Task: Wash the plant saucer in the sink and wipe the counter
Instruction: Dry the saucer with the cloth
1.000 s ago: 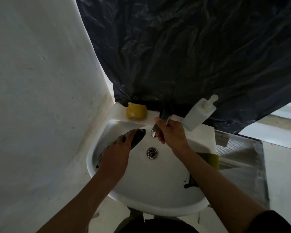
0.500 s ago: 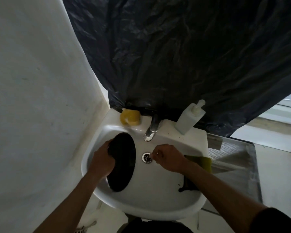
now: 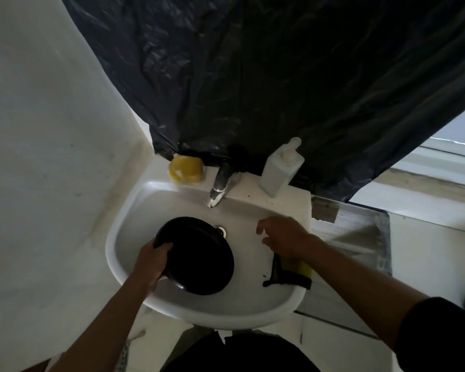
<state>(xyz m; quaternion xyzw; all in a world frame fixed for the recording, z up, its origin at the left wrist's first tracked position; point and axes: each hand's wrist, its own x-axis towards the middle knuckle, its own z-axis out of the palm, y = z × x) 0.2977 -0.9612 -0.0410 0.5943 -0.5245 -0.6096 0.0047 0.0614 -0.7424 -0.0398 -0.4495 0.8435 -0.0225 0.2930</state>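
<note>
Since half a second ago, the round, glossy black plant saucer has turned flatter and now overlaps the drain of the white ceramic sink. The left hand grips its left rim. The right hand has drawn rightward and hovers with fingers loosely spread, holding nothing.

You have a crinkled black plastic sheet hanging across twelve o'clock. Under its hem at eleven sits a yellow lump — soap or sponge, hard to tell. At one o'clock a white pump bottle stands tilted. A grey mesh panel lies at three, and a pale wall fills nine.
</note>
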